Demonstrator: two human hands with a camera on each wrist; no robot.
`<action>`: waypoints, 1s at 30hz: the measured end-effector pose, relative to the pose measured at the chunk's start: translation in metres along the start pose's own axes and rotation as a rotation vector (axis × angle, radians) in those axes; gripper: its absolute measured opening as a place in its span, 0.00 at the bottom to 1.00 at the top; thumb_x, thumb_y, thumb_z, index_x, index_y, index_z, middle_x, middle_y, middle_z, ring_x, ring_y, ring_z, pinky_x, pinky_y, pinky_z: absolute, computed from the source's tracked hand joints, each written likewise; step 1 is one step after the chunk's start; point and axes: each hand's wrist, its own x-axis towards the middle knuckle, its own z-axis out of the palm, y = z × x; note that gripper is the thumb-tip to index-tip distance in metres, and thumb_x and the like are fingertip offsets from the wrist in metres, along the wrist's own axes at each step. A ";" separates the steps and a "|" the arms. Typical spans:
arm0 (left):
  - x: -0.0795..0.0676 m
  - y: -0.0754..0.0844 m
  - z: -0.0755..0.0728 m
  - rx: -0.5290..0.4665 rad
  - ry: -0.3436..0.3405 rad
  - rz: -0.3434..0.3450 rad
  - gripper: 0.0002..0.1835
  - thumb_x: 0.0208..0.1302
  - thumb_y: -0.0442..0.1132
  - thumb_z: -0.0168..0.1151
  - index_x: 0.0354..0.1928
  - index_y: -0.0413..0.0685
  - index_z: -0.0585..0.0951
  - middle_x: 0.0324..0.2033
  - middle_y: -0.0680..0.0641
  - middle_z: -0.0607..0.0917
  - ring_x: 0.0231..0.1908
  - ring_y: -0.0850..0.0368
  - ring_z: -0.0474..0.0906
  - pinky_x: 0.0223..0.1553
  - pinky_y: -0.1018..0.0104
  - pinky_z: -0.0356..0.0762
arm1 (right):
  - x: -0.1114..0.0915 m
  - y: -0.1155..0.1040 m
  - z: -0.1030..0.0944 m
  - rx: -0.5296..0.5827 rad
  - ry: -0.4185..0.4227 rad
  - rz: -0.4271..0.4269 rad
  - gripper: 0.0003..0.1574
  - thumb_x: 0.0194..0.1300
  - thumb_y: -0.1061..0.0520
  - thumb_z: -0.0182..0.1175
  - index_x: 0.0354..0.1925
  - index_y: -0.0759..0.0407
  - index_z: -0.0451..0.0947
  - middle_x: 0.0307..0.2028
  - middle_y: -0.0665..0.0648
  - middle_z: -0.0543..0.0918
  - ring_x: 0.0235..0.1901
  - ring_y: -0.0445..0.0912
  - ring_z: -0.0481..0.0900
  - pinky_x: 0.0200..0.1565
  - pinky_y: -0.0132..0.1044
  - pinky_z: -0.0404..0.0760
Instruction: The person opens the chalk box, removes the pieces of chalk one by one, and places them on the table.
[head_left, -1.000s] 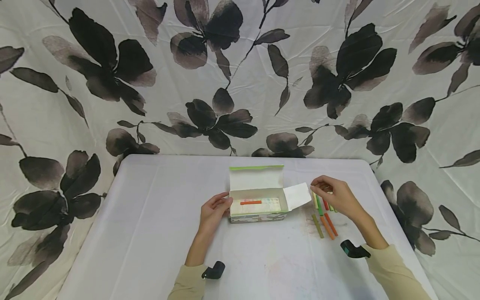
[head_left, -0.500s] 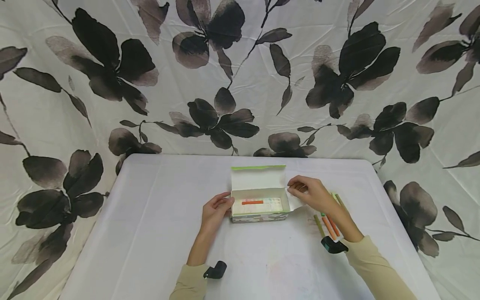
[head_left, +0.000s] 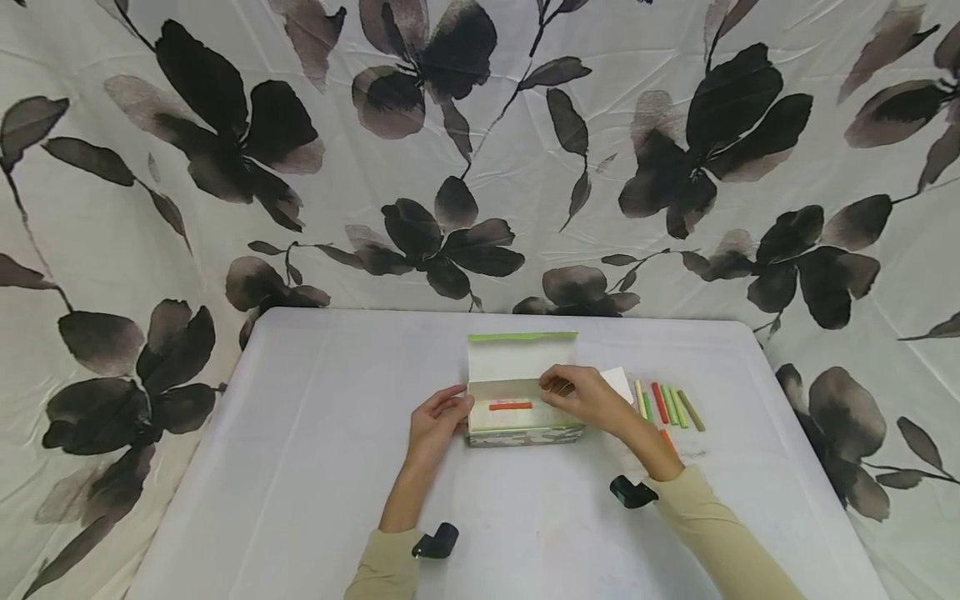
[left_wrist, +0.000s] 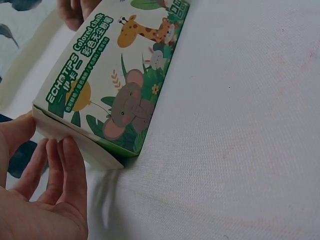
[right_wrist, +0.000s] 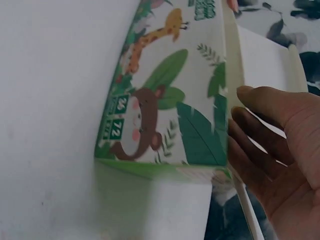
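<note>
A chalk box [head_left: 525,437] stands with its lid raised; its printed front reads "Colored chalk" in the left wrist view. An orange chalk stick [head_left: 510,406] lies inside on a pale layer. My left hand [head_left: 437,421] grips the box's left end, thumb at the top corner and fingers against the white end flap [left_wrist: 90,147]. Over the right end of the opening is my right hand [head_left: 581,393], fingers loosely bent and fingertips at the box's rim. No chalk shows between them in the right wrist view.
Right of the box lie several chalk sticks, among them a red one [head_left: 660,403], a dark olive one [head_left: 692,411] and an orange one [head_left: 668,440] partly behind the right forearm. The white right flap [head_left: 618,383] sticks outward. A floral cloth [head_left: 442,150] hangs behind the table [head_left: 337,375].
My right hand has moved left from above the chalk sticks to the box's opening, uncovering several sticks. My left hand stays at the box's left end.
</note>
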 end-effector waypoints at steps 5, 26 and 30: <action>0.005 -0.008 -0.001 -0.005 0.005 0.019 0.22 0.64 0.38 0.73 0.58 0.39 0.83 0.40 0.45 0.86 0.36 0.55 0.83 0.34 0.71 0.83 | 0.005 0.001 0.013 0.003 -0.047 -0.040 0.11 0.68 0.67 0.67 0.48 0.72 0.82 0.42 0.64 0.87 0.41 0.51 0.85 0.46 0.41 0.86; 0.004 -0.007 -0.001 0.003 -0.003 0.011 0.23 0.65 0.39 0.73 0.59 0.40 0.83 0.40 0.46 0.86 0.39 0.50 0.84 0.35 0.70 0.82 | 0.025 -0.008 0.039 -0.348 -0.220 0.021 0.13 0.64 0.67 0.70 0.48 0.67 0.85 0.41 0.60 0.88 0.40 0.51 0.84 0.45 0.45 0.84; 0.005 -0.007 -0.001 0.011 0.000 0.013 0.23 0.65 0.39 0.73 0.60 0.40 0.82 0.40 0.46 0.86 0.40 0.49 0.84 0.36 0.70 0.82 | 0.030 -0.015 0.043 -0.438 -0.233 0.014 0.10 0.63 0.69 0.69 0.44 0.66 0.85 0.35 0.57 0.86 0.33 0.47 0.78 0.41 0.42 0.82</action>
